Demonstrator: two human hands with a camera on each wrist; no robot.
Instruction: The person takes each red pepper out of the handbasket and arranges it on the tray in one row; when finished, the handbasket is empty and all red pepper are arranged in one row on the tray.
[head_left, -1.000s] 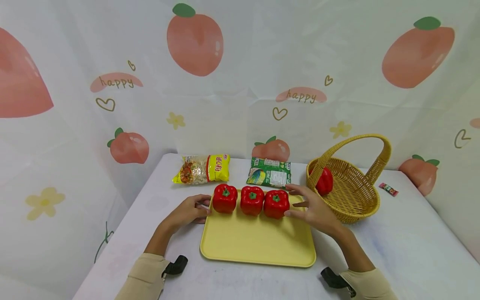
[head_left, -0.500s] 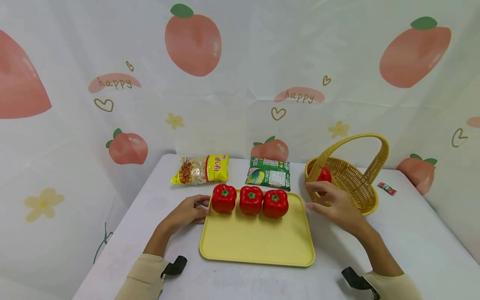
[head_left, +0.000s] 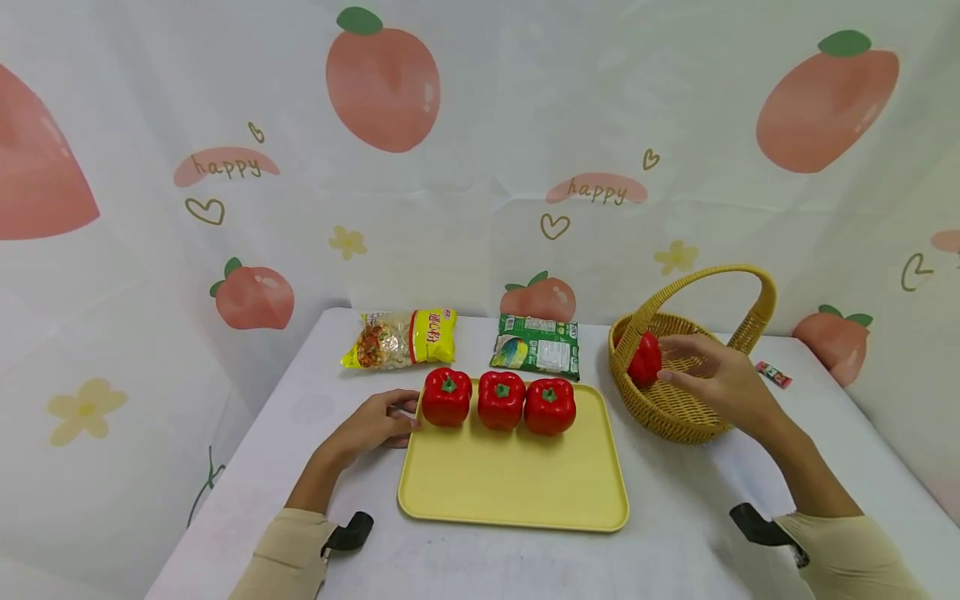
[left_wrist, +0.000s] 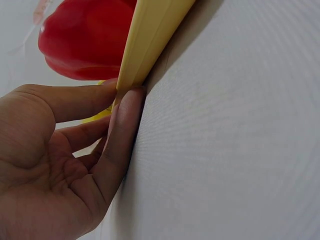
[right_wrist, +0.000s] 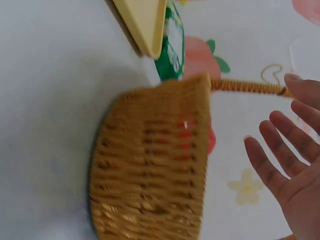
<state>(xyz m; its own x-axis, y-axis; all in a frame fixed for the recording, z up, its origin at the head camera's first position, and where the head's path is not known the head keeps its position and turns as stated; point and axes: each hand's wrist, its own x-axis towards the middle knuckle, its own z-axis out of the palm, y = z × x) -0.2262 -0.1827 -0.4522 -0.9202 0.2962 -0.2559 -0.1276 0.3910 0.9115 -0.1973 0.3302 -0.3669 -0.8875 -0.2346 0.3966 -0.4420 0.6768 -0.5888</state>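
Observation:
Three red bell peppers with green stems, the left one (head_left: 447, 398), the middle one (head_left: 501, 401) and the right one (head_left: 550, 407), stand in a row along the far side of a yellow tray (head_left: 513, 487). My left hand (head_left: 377, 421) pinches the tray's left rim between thumb and fingers, beside the left pepper. Over the yellow wicker basket (head_left: 636, 407) is my right hand (head_left: 716, 379), fingers spread and holding nothing. Its fingertips are close to another red bell pepper (head_left: 645, 361) inside the basket, which shows only partly through the weave in the right wrist view.
Behind the tray lie a yellow food packet (head_left: 405, 339) and a green packet (head_left: 536, 346). The basket's tall handle (head_left: 712, 273) arches over its opening. A small wrapped snack (head_left: 774, 374) lies right of the basket. A printed white cloth hangs behind the table.
My right hand has left the right pepper on the tray and moved rightward over the basket, near the pepper inside. The left hand has stayed at the tray's rim.

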